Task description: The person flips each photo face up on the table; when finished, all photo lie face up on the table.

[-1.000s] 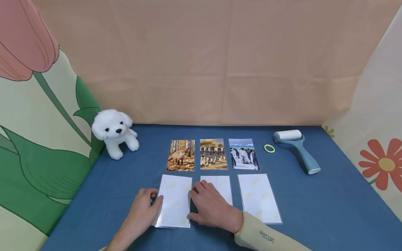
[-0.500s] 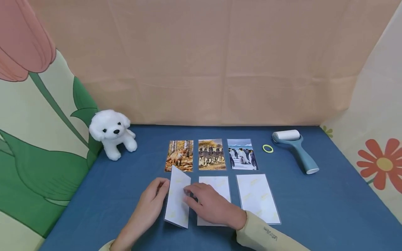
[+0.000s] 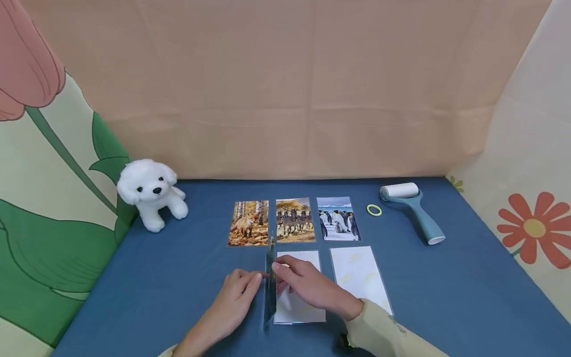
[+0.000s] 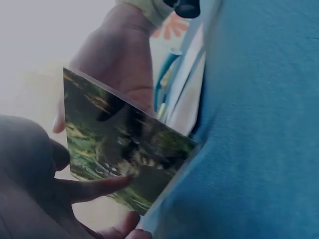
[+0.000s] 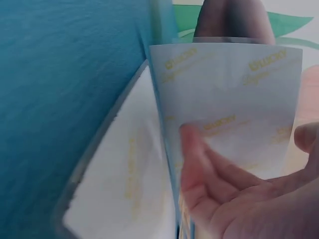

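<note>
A laminated photo card (image 3: 270,292) stands on its long edge between both hands. Its glossy dark-green picture side (image 4: 144,154) faces left; its white back (image 5: 229,89) with yellow lettering faces right. My left hand (image 3: 234,300) touches the picture side with an outstretched index finger. My right hand (image 3: 308,282) lies against the back, fingers loosely bent, thumb close to the upper edge and apart from the fingers. Under the right hand a second card (image 3: 299,312) lies white side up, partly hidden. A third white-backed card (image 3: 359,272) lies to its right.
Behind lie a fox photo (image 3: 248,223), a zebra photo (image 3: 295,220) and a penguin photo (image 3: 338,219). A green ring (image 3: 373,210) and a lint roller (image 3: 415,210) are at right. A white plush dog (image 3: 151,193) sits at back left on the blue cloth (image 3: 187,267).
The leftmost card has swung from lying flat, through a tilt, to upright as its left side rose. My left hand has moved right with it; the right hand has come to its back.
</note>
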`<move>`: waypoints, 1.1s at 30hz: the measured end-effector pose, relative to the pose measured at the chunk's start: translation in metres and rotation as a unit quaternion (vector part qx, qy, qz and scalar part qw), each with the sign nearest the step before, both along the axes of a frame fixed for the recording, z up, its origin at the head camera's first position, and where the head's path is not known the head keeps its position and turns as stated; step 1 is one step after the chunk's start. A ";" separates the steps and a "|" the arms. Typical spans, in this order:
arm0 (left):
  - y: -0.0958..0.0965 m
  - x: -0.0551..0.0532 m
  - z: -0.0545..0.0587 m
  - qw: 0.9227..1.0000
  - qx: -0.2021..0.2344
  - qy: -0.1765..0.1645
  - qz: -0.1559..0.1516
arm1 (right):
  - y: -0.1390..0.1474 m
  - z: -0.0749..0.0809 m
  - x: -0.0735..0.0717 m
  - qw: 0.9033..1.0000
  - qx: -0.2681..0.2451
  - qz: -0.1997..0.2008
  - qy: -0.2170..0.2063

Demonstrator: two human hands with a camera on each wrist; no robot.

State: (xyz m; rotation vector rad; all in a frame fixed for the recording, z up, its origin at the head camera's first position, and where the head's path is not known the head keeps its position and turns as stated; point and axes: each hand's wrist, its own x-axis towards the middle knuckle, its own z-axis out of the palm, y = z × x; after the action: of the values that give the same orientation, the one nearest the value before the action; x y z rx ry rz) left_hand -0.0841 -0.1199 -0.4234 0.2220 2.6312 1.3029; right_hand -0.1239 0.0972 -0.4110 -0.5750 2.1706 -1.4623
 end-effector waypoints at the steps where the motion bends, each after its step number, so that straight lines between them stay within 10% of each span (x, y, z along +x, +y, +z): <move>1: 0.000 0.001 -0.002 1.000 -0.011 -0.005 -0.005 | 0.002 0.000 0.001 1.000 -0.007 -0.004 -0.006; 14: 0.003 0.003 -0.007 0.997 -0.051 -0.059 -0.022 | 0.016 -0.003 0.013 0.994 -0.084 -0.059 -0.026; 33: 0.002 0.004 0.004 0.997 -0.077 -0.024 -0.008 | 0.020 -0.016 0.013 0.978 -0.045 -0.171 0.111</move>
State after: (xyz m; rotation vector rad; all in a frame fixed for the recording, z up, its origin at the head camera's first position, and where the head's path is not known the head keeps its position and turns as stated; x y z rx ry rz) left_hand -0.0804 -0.1179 -0.4193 0.1843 2.6669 1.0807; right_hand -0.1110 0.1169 -0.4266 -0.4269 2.4826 -1.7544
